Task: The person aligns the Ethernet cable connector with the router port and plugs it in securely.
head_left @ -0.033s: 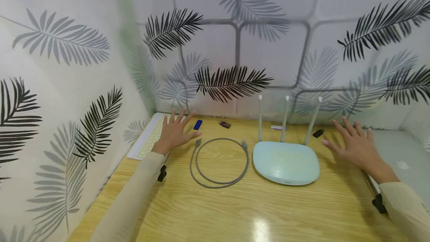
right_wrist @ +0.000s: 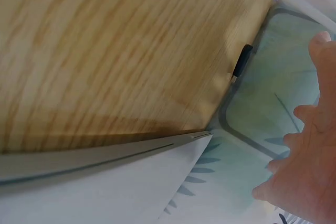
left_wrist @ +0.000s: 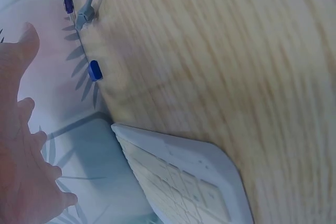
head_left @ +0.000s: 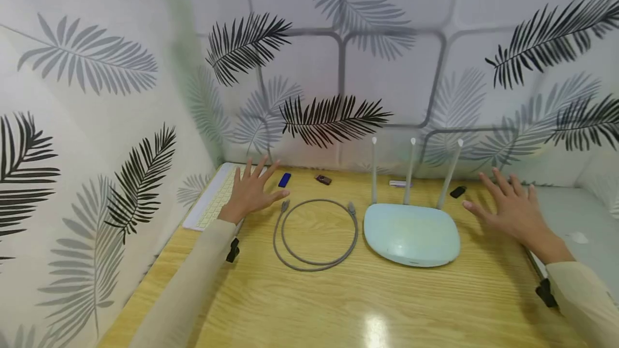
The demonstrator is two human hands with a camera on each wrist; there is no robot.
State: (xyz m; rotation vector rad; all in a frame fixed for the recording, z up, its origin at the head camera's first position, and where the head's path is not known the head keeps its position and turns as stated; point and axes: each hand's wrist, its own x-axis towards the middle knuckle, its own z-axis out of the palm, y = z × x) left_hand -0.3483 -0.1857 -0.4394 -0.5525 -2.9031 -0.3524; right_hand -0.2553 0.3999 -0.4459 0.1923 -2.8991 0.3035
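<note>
My left hand (head_left: 251,195) hovers with fingers spread, overlapping the white keyboard (head_left: 211,197) at the table's left edge. Just past its thumb lies a blue USB stick (head_left: 284,180), and close below the thumb is one plug of a looped grey cable (head_left: 314,269). My right hand (head_left: 519,216), likewise spread and holding nothing, is at the right side near a black USB stick (head_left: 458,191). Between the hands sits a pale blue router (head_left: 411,235) with three upright white antennas. In the left wrist view, the keyboard (left_wrist: 197,153) shows below the fingers.
A brown USB stick (head_left: 323,179) and a white one (head_left: 398,183) lie along the back of the wooden table (head_left: 309,310). A flat, pale slab (right_wrist: 105,182) borders the right side. Leaf-patterned cloth (head_left: 396,79) rises behind and at the left.
</note>
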